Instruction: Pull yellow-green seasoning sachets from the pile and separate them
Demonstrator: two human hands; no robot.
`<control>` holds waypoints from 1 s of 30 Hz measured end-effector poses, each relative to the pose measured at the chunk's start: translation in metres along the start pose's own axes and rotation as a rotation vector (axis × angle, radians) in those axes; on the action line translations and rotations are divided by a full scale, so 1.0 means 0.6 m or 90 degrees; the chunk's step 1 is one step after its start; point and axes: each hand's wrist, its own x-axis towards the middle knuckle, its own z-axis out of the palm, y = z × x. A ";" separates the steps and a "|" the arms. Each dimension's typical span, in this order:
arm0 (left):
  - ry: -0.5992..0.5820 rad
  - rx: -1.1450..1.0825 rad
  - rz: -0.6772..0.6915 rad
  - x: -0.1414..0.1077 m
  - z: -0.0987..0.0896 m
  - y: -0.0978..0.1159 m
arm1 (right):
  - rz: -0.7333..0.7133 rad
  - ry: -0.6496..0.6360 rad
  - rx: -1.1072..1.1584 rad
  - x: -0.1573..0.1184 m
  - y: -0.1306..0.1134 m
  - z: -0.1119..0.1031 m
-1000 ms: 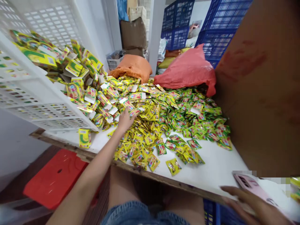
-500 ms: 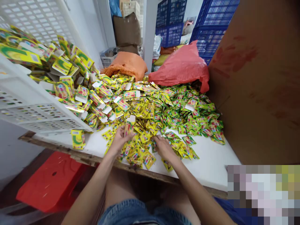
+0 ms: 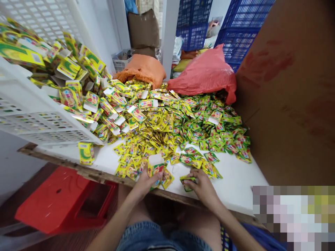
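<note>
Near the front edge of the white table (image 3: 232, 188), my left hand (image 3: 145, 181) holds a small yellow-green box (image 3: 155, 166) with its white flap up. My right hand (image 3: 202, 184) pinches a green-yellow packet (image 3: 186, 183) lying by the edge, to the right of the box. Yellow packets (image 3: 159, 120) are heaped behind my left hand, and green packets (image 3: 206, 120) spread behind my right. Many small boxes (image 3: 115, 99), several with open flaps, spill out of a tilted white crate (image 3: 49, 125) at the left.
An orange sack (image 3: 148, 68) and a red bag (image 3: 206, 71) lie behind the heap. A large cardboard box (image 3: 282, 97) stands at the right. Blue crates (image 3: 192, 35) are stacked at the back. One yellow box (image 3: 86, 153) lies near the left edge, above a red stool (image 3: 52, 200).
My left hand has moved right and toward the front edge with the box. My right hand has drawn back from the heap toward the edge and right, now with a packet in its fingers.
</note>
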 end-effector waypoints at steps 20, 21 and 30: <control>-0.241 0.119 -0.092 -0.015 0.050 -0.014 | 0.056 0.085 0.423 -0.010 -0.103 -0.049; -0.258 0.118 -0.101 -0.017 0.052 -0.010 | 0.018 0.079 0.405 -0.002 -0.113 -0.057; -0.327 0.077 -0.137 -0.035 0.045 0.004 | -0.166 -0.203 0.161 0.009 -0.146 -0.108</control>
